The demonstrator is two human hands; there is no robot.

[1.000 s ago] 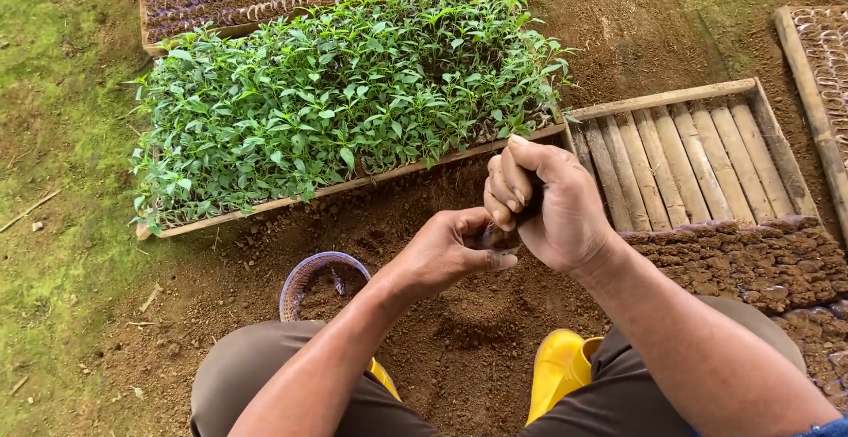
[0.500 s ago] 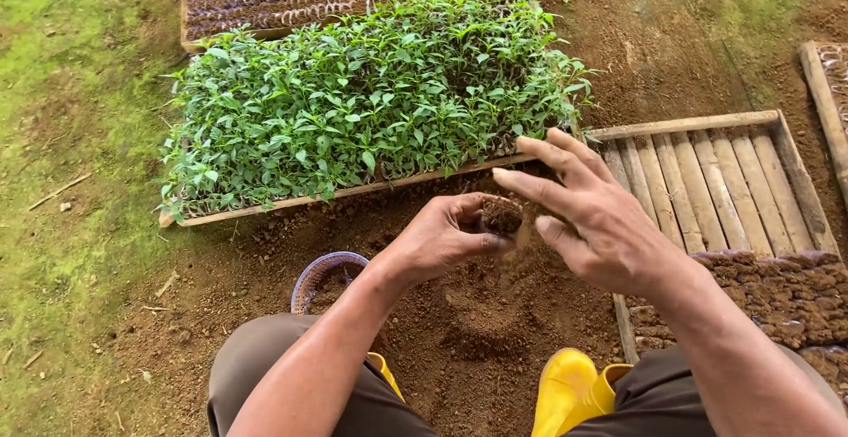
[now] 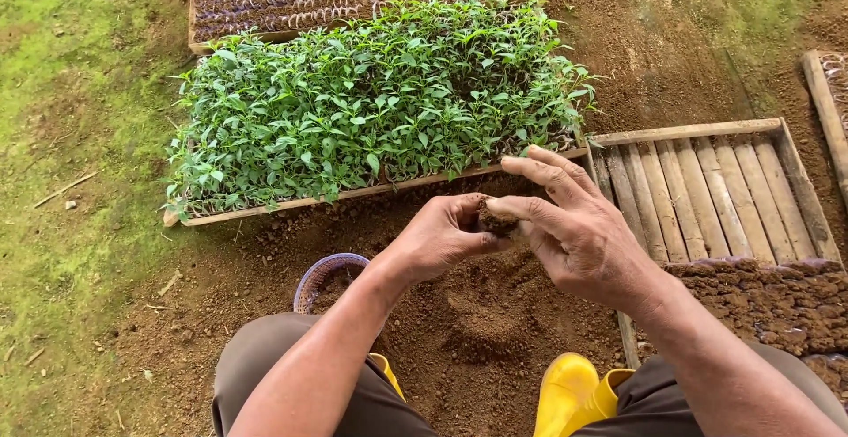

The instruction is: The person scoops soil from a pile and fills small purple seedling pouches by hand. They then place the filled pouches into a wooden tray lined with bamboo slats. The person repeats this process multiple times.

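Seedling tray (image 3: 371,110) fills 12 o'clock, packed with green plants. Slatted wooden tray (image 3: 707,190) sits at 3 o'clock, its near end filled with soil blocks (image 3: 768,300). Loose soil pile (image 3: 481,313) is at 6 o'clock between your yellow boots (image 3: 565,388). Your left hand (image 3: 442,238) is clenched around a small soil plug (image 3: 496,221) at centre. Your right hand (image 3: 574,225) is released, fingers spread, index tip touching the plug.

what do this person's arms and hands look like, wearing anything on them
Both forearms are bare, with no gloves, watch or rings visible on the left hand or the right hand. The fingers look dusted with soil. A sliver of blue sleeve shows at the right arm's upper edge, in the frame corner.
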